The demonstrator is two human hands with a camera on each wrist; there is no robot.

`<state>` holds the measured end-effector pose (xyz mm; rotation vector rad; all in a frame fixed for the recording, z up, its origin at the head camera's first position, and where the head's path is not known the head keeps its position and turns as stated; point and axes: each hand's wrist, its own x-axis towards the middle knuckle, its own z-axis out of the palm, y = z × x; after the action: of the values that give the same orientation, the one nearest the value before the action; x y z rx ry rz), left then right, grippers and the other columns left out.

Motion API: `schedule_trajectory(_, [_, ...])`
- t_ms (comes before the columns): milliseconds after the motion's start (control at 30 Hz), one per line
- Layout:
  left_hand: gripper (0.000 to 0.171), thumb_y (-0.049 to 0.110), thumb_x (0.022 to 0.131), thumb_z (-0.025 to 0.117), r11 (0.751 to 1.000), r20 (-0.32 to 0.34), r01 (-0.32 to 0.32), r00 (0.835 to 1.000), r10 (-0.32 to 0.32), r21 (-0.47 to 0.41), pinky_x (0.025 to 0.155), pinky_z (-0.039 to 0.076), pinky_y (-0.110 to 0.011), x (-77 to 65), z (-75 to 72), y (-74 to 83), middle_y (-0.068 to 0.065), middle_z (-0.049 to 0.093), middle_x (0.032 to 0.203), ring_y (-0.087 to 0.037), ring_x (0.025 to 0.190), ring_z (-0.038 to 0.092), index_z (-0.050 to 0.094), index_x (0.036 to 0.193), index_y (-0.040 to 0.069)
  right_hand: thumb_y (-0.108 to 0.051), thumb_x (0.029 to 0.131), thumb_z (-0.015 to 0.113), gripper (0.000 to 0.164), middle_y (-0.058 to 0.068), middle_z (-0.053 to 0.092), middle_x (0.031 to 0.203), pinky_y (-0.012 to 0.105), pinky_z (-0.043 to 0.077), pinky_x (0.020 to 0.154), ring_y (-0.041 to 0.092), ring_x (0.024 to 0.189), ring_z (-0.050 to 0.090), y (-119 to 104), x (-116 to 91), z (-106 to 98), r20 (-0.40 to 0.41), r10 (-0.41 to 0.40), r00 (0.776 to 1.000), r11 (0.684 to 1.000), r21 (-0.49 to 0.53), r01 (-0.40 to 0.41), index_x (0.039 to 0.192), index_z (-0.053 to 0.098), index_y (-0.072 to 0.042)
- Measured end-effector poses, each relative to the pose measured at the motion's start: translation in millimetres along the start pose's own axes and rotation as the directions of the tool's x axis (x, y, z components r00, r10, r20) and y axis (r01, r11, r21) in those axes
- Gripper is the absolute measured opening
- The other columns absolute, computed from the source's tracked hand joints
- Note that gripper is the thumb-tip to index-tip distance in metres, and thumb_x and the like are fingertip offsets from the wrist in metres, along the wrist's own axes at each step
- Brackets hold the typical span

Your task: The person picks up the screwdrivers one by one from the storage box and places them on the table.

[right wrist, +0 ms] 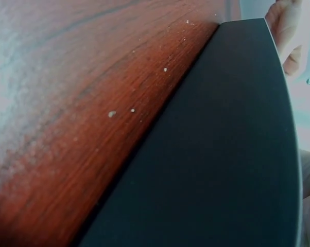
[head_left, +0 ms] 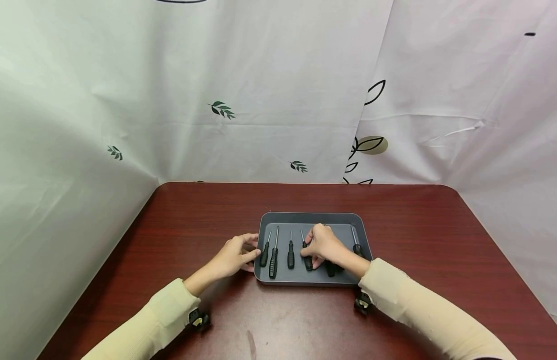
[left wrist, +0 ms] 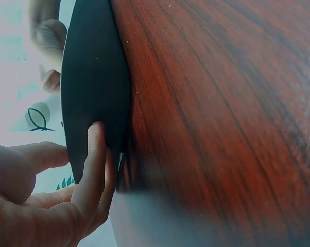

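So your right grip (head_left: 324,245) looks pinched on the black handle of a screwdriver (head_left: 309,266), thumb on its left, fingers round the right side. The right wrist view is mostly tray wall, so no help there, and honestly I can't tell if the tool is off the tray floor or lying on it. Your left grip (head_left: 235,256) has the left wall of the grey tray (head_left: 314,218), fingers on the outside, thumb at the rim.

Handling-wise, I'd guess the screwdriver is light and totally rigid, with most of its weight in the handle. Nothing fragile about it. The handle's probably grippy enough, but the bare metal shaft would be slick and thin, so take it by the thick part like you've got it. The tray looks stiff and fairly light too, so it might skate on the desk (head_left: 215,205) if you bump it; bracing the wall makes sense.

Position: the screwdriver is in the tray, just right of centre in the lower half of the head view, shaft pointing up the frame and tilted slightly left. It sits at the left edge of your right grip, with the butt of the handle poking out below. Another screwdriver (head_left: 291,256) is just left of it, and a half-hidden handle (head_left: 330,270) peeks out below your right wrist.
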<state>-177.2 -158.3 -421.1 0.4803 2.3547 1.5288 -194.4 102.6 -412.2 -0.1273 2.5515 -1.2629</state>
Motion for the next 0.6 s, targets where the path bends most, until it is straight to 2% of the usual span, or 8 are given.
schedule_trajectory(600, [0.048, -0.004, 0.098, 0.058, 1.000, 0.002, 0.005, 1.000, -0.005, 0.009, 0.060, 0.063, -0.036, 0.6, -0.4, 1.5, -0.030, 0.059, 0.118, -0.031, 0.088, 0.069, 0.040, 0.140, -0.018, 0.004, 0.082, 0.072, 0.019, 0.017, 0.062, 0.058, 0.036, 0.058, 0.044, 0.019, 0.038, 0.059, -2.0, -2.5, -5.8, 0.022, 0.003, 1.000, 0.993, 0.121, -0.006, 0.096, 0.060, 0.006])
